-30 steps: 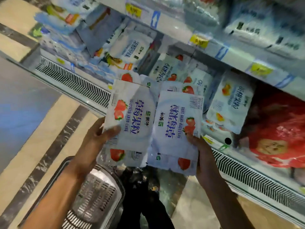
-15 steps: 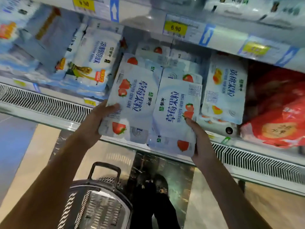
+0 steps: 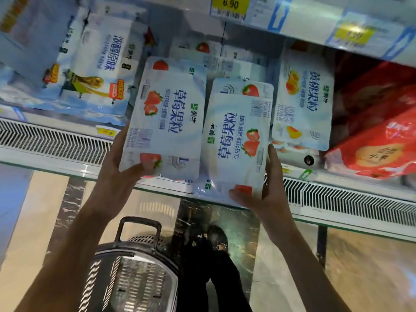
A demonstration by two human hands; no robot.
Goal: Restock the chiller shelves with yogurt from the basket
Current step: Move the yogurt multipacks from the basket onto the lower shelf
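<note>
Two white strawberry yogurt multipacks are held up at the chiller's lower shelf. My left hand [image 3: 117, 174] grips the left pack [image 3: 171, 118] by its lower left corner, thumb on its front. My right hand [image 3: 265, 194] grips the right pack [image 3: 236, 140] at its lower right corner. Both packs lean into the shelf opening, in front of more strawberry packs [image 3: 202, 50] stacked behind. The grey basket [image 3: 135, 280] with its black handle stands on the floor below, between my arms.
A yellow-peach yogurt pack [image 3: 304, 100] stands right of the held packs, and plain yogurt packs [image 3: 101, 64] lie to the left. Red bags [image 3: 378, 136] fill the far right. A vent grille [image 3: 56, 143] runs along the chiller's front edge. Price tags [image 3: 229, 5] line the shelf above.
Both hands have pushed the two packs up and deeper into the shelf opening. The view has moved closer to the chiller.
</note>
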